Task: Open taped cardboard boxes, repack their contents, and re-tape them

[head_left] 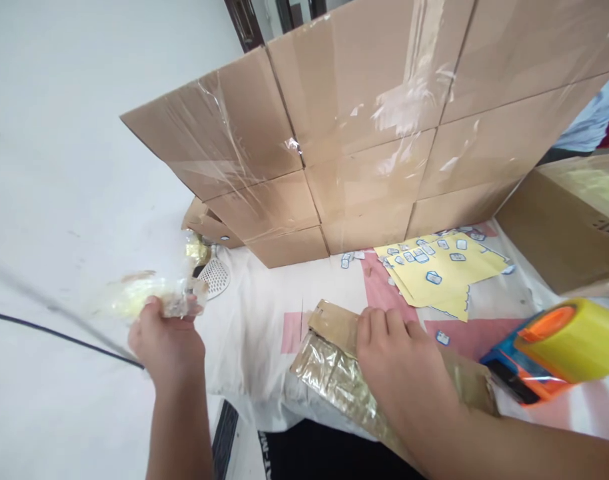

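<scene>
On the left, my left hand [167,340] is raised off the table with its fingers closed on a crumpled clear plastic packet [142,293]; something pale yellow shows through it, blurred. My right hand [397,360] is bent over a small cardboard box [339,373] at the table's front edge. Its fingers curl on the box's brown flap, and shiny clear tape covers the side facing me. Just right of the box lies a tape dispenser [514,360] in blue and orange with a wide yellow roll.
A tall taped cardboard panel [364,153] stands across the back. Yellow sheets [419,283] with small blue-edged labels lie before it. An open carton [549,227] stands at right. A white perforated paddle [215,277] lies at left, and a dark cable [64,337] runs along the wall.
</scene>
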{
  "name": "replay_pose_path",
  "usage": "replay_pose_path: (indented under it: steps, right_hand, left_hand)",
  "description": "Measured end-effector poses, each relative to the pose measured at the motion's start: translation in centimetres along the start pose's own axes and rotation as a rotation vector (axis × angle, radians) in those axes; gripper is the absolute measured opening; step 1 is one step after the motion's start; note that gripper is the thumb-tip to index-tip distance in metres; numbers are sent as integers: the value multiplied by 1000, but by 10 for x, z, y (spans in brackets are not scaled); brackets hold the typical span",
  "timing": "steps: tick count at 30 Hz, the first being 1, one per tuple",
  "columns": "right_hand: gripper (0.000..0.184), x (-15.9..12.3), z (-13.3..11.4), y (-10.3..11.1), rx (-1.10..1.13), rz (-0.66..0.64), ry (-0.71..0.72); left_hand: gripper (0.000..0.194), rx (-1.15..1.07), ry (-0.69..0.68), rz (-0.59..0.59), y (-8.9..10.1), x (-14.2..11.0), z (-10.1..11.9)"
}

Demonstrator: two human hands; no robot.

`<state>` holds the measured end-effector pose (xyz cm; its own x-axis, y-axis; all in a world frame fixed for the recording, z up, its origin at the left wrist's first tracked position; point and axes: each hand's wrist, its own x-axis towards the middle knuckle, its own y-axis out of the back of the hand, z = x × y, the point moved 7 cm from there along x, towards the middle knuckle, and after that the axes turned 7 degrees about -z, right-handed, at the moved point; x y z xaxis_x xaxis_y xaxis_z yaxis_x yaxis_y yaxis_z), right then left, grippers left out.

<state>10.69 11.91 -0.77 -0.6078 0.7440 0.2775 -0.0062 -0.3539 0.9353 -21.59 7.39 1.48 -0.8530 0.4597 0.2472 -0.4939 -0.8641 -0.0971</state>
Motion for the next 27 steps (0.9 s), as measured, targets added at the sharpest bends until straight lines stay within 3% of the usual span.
replay_pose_path:
  steps: [3,9,12,15,20,27]
  right_hand:
    - [16,1,7,1,93,8,5]
    - [12,37,20,6,110,-115,-28]
    - [28,58,29,10,72,-189,-49]
    - [45,65,27,9,66,-283,25]
    - [55,38,11,-7,161,-264,190]
    - [53,-28,21,5,194,60,168]
  left_hand:
    - [7,-140,24,81,17,0,-1]
    - [10,-196,105,41,26,0,-13]
    - [15,-207,92,5,32,1,-15]
    - [16,-202,97,-21,38,-1,-18]
    - [18,-171,119,-34,47,-7,-32]
    - [25,-203,153,-80,53,-29,-57]
